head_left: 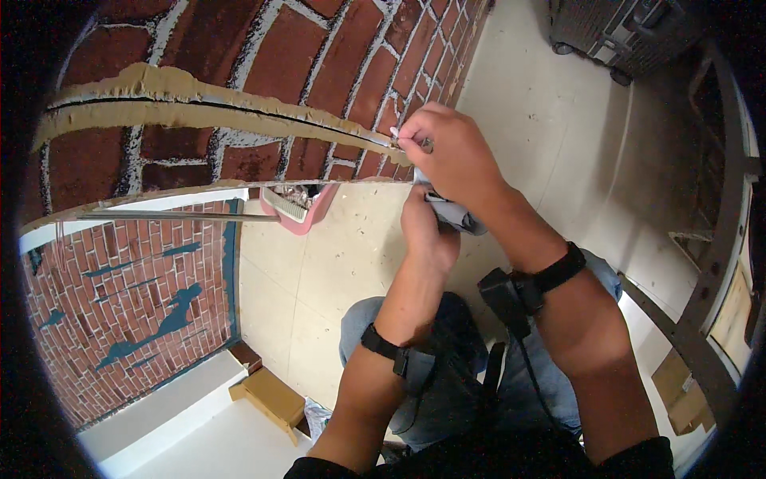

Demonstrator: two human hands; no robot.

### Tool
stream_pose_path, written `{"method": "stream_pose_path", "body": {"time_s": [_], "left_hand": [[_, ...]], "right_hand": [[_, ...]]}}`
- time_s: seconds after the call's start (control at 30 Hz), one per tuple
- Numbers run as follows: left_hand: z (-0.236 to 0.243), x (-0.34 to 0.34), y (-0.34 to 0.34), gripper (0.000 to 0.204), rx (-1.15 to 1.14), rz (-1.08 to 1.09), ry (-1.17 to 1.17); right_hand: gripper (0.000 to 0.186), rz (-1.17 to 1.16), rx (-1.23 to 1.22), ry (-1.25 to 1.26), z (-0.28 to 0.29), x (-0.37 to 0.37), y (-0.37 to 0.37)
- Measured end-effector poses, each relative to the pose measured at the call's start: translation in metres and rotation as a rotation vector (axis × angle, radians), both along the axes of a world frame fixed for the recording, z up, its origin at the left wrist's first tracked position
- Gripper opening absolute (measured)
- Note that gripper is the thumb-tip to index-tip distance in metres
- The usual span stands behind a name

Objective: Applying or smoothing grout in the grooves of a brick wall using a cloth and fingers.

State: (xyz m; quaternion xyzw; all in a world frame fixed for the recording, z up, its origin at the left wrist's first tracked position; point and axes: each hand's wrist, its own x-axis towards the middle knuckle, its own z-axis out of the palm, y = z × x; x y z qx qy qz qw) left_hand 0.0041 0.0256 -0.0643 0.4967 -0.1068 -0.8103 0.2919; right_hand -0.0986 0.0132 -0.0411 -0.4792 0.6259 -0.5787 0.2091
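Observation:
A brick-pattern panel (303, 56) with a torn tan edge (199, 88) curves across the upper left. My right hand (451, 156) is raised at the right end of that edge, fingers pinched on its tip, and something small and shiny shows at the fingertips. Just below, my left hand (427, 231) grips a grey-white object (461, 217) that sticks out to the right under my right wrist; I cannot tell what kind of object it is. Both wrists wear black straps. My knees in blue jeans (367, 319) are beneath.
A pink dustpan (307, 209) with debris lies on the pale floor (319, 279) behind the panel. A thin metal rod (175, 215) crosses the lower brick wall (128, 295). A cardboard box (271, 395) sits at the wall's base. A dark case (614, 28) stands top right, a metal frame (710, 319) at right.

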Motion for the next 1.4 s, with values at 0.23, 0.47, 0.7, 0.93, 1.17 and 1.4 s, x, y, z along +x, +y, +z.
{"method": "stream_pose_path", "body": {"time_s": [0.23,0.47,0.7,0.93,1.17,1.4], "left_hand": [[0.001,0.001,0.002,0.026,-0.022,-0.017,-0.008],[-0.004,0.007,-0.001,0.022,0.004,0.036,-0.027],[0.006,-0.001,0.002,0.022,0.022,0.016,-0.004],[0.001,-0.001,0.004,0.019,-0.008,0.028,-0.037],[0.001,-0.001,0.006,0.019,-0.017,0.013,-0.023],[-0.001,0.001,0.007,0.019,-0.032,0.010,0.007]], "right_hand": [[0.010,-0.086,0.007,0.017,-0.007,0.007,-0.004],[0.012,-0.046,0.028,-0.131,-0.013,0.001,-0.006],[0.012,0.086,0.135,-0.376,-0.008,-0.008,-0.002],[0.014,0.023,0.033,-0.103,-0.011,-0.003,-0.002],[0.014,0.017,0.027,-0.163,-0.009,0.000,-0.002],[0.015,-0.035,0.017,-0.221,-0.013,0.002,-0.005]]}}
